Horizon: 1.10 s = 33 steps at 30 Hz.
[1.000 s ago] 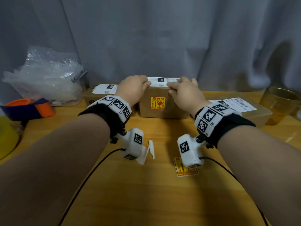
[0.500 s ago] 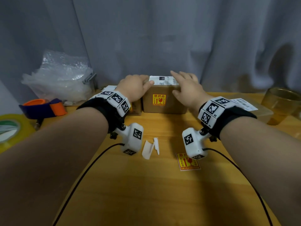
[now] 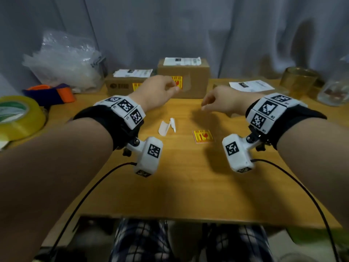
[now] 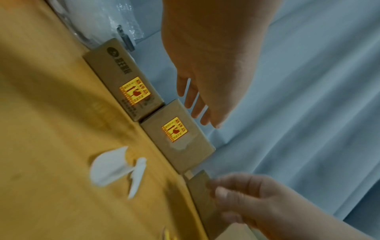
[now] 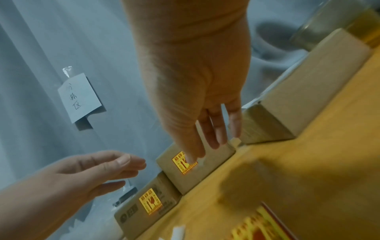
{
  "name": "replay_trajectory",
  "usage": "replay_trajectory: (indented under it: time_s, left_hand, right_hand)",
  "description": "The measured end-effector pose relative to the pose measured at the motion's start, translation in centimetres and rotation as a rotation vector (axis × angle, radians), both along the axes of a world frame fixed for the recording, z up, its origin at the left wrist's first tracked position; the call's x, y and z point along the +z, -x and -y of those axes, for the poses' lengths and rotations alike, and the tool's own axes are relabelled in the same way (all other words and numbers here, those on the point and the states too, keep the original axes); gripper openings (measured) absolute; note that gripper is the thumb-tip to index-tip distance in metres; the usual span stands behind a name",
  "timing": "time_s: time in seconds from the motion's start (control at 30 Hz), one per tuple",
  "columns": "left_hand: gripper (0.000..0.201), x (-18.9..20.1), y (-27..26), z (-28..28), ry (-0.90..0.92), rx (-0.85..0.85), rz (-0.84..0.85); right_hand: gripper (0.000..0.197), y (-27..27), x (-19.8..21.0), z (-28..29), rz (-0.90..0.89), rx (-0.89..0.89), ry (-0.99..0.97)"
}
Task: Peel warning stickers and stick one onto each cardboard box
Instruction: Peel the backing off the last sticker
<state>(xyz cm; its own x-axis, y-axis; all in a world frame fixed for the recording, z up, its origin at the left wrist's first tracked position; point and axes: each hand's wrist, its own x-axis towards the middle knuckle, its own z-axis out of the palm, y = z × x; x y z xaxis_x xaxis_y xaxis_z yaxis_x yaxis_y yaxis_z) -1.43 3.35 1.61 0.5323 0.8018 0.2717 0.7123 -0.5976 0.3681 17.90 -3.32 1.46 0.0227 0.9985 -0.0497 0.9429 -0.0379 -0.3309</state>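
Head view is showing you the wooden worktop (image 3: 185,188) lying under both your arms. Along its far edge three brown cardboard boxes are sitting in a row: the tall middle cardboard box (image 3: 190,80) is wearing a yellow warning sticker (image 4: 175,129) on its front face, the low left cardboard box (image 3: 122,85) is touching it and showing its own yellow sticker (image 4: 134,91), and the flat right cardboard box (image 3: 245,86) is showing no sticker on the faces you can see. A roll of clear yellowish packing tape (image 3: 18,118) is resting at the left edge.

Your left hand (image 3: 156,91) is hovering just in front of the middle box, fingers loosely curled and gripping nothing. Your right hand (image 3: 222,100) is hovering near the right box, also relaxed and carrying nothing. The two hands are staying apart from each other.

Near the middle of the worktop, a small stack of yellow-and-red warning stickers (image 3: 203,136) is lying flat below your right hand, and two curled white scraps of backing paper (image 3: 167,126) are lying just left of it.
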Motion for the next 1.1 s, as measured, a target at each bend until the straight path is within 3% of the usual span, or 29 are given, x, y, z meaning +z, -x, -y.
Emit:
replay_trajectory:
  time_s: [0.1, 0.33, 0.5, 0.7, 1.03, 1.1]
  left_hand:
    - [0.033, -1.3, 0.0, 1.3, 0.030, -0.010, -0.004]
    - [0.031, -3.9, -0.3, 2.3, 0.138, 0.015, 0.033]
    - [0.029, -4.9, -0.7, 2.2, 0.194, 0.018, 0.068]
    - [0.022, -5.8, -0.9, 1.9, 0.247, 0.009, 0.084]
    - [0.024, -6.0, -1.3, 1.9, 0.284, -0.018, 0.119]
    - [0.023, -5.9, -1.4, 1.8, 0.314, -0.021, 0.141]
  right_hand:
    - [0.038, -0.2, -1.5, 1.3, 0.015, -0.031, 0.105]
    - [0.078, 1.2, -3.2, 1.5, 0.086, -0.051, 0.367]
    - [0.080, 1.9, -3.5, 0.6, 0.194, -0.085, 0.447]
    - [0.082, 2.0, -3.4, 0.5, 0.090, -0.078, 0.372]
    - [0.054, 1.7, -3.6, 0.3, 0.078, 0.012, 0.293]
    - [0.047, 1.7, -3.7, 0.2, 0.009, 0.028, 0.219]
